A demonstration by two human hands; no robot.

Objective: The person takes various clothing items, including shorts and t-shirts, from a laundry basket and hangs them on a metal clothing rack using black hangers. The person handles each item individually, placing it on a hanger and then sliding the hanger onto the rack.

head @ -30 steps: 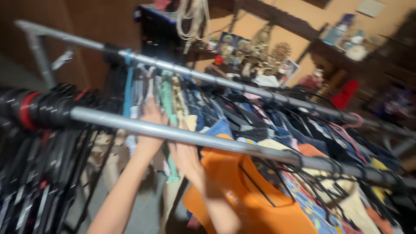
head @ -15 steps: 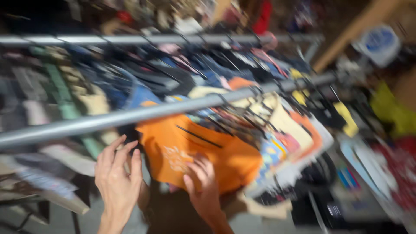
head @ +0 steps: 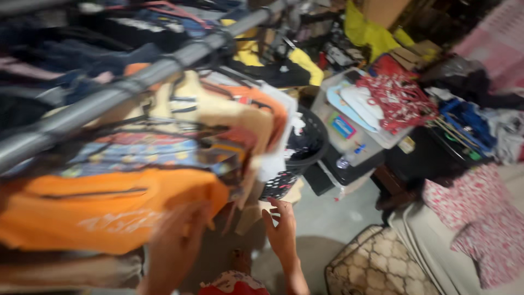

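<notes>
Beside black basket [head: 305, 145], clothes-filled bin [head: 376, 139]

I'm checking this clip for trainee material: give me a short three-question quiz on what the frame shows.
1. True or false: the orange shirt hangs from the grey rail.
2. Which hand is open with fingers spread, apart from the clothes? A) left hand B) right hand
3. Fill in: the black basket stands on the ____, beside the hanging clothes.

Key:
1. True: it hangs at the front of the row of garments on the rail.
2. B: the right hand is held open over the floor; the blurred left hand is against the orange shirt's lower edge.
3. Floor.
</notes>
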